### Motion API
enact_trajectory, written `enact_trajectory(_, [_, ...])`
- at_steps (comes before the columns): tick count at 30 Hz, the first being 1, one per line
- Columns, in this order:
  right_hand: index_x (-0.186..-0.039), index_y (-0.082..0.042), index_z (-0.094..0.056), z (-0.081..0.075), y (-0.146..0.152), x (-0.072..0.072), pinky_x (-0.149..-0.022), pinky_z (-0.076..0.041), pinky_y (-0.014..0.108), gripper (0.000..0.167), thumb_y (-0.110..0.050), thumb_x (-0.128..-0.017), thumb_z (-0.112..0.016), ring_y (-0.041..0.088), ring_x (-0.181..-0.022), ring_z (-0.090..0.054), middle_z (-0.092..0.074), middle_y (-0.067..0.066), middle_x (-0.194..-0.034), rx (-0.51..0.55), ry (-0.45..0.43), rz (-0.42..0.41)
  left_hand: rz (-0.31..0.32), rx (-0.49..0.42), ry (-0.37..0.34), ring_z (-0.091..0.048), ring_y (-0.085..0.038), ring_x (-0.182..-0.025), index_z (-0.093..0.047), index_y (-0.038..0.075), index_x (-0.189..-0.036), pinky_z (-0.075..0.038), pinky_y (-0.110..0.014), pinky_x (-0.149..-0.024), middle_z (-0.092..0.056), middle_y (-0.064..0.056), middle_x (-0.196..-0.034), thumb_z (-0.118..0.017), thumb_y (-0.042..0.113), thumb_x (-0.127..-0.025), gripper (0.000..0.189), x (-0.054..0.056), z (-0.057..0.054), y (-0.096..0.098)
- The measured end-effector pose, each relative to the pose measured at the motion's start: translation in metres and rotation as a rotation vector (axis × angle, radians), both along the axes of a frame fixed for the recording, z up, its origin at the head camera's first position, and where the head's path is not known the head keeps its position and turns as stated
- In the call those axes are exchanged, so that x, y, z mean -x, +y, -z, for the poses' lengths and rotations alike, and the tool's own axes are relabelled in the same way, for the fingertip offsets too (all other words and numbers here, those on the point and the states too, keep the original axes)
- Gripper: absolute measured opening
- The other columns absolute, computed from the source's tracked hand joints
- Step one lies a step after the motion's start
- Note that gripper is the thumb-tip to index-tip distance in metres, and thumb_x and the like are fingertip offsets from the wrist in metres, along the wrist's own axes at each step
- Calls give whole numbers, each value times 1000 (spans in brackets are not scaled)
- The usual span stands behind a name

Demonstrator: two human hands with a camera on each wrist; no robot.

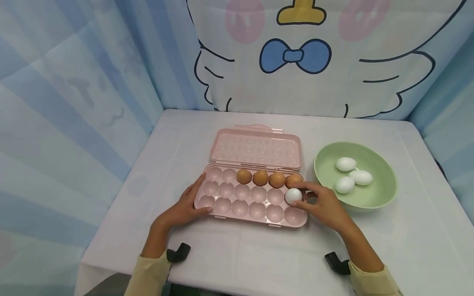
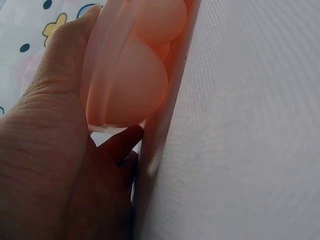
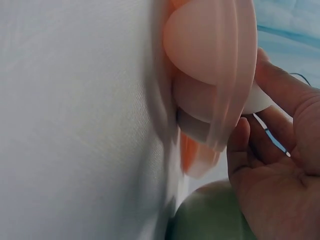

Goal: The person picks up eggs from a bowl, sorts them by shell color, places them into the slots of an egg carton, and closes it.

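A pink plastic egg carton [image 1: 240, 207] lies opened on the table, its lid [image 1: 257, 149] folded back behind it. Several brown eggs [image 1: 260, 178] fill the right part of its back row. My left hand [image 1: 183, 210] grips the carton's left end, thumb at the front edge and fingers along the side. At the right end, my right hand [image 1: 326, 206] pinches a white egg [image 1: 293, 196] between thumb and fingers, at the rightmost cup of the middle row. The right wrist view shows this egg [image 3: 258, 100] low behind the carton's rim, partly hidden.
Right of the carton stands a light green bowl [image 1: 385, 185] holding three white eggs [image 1: 361, 177]. A white cloth [image 1: 229, 255] covers the table. Printed curtains [image 1: 70, 135] hang at the back and sides. Each wrist wears a black mount [image 1: 179, 253].
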State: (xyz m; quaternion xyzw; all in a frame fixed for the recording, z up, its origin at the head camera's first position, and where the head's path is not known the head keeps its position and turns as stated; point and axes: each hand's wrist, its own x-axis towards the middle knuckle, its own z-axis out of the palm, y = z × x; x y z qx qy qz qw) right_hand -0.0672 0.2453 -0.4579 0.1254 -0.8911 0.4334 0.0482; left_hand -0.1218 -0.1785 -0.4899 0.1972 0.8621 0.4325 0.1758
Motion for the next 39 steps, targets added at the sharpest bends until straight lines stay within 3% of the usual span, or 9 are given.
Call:
enact_trajectory(8, [-121,-6,-75,-2,-1,2,-79,-55,24,41,-6,-82,-89,19,-84,-64,-74,4,-113,76,48,-40,0,1,4,-8,-42,-154,-1,26,-168,-14,-71,-115,-10,-10,-172,-76,43,-92,108,0,1,1])
enact_trajectory(15, [-120,-4,-75,-10,-1,1,-80,-55,25,39,-1,-83,-87,21,-85,-65,-74,6,-114,89,76,-66,-4,-7,-11,-7,-41,-154,0,29,-168,-14,-71,-115,-9,-10,-172,-76,43,-92,108,0,1,1])
enact_trajectory(23, [-119,-4,-74,-24,6,0,-83,-54,22,36,0,-85,-85,25,-102,-68,-75,5,-114,93,88,-62,2,-5,1,-7,-43,-153,-1,26,-168,-15,-71,-115,-10,-11,-172,-76,43,-92,108,1,3,0])
enact_trajectory(32, [-123,-8,-73,-53,37,0,-91,-48,16,35,-5,-90,-82,5,-107,-64,-73,7,-116,5,122,44,-4,-14,-10,-7,-42,-153,-1,27,-168,-14,-71,-115,-10,-11,-172,-76,43,-92,108,0,4,1])
enact_trajectory(39, [-132,-13,-70,-64,83,-10,-87,-44,13,37,-20,-96,-78,4,-108,-64,-69,6,-127,-58,-11,192,-8,4,-15,-5,-43,-154,-1,25,-168,-12,-71,-115,-9,-11,-172,-76,43,-92,108,0,2,1])
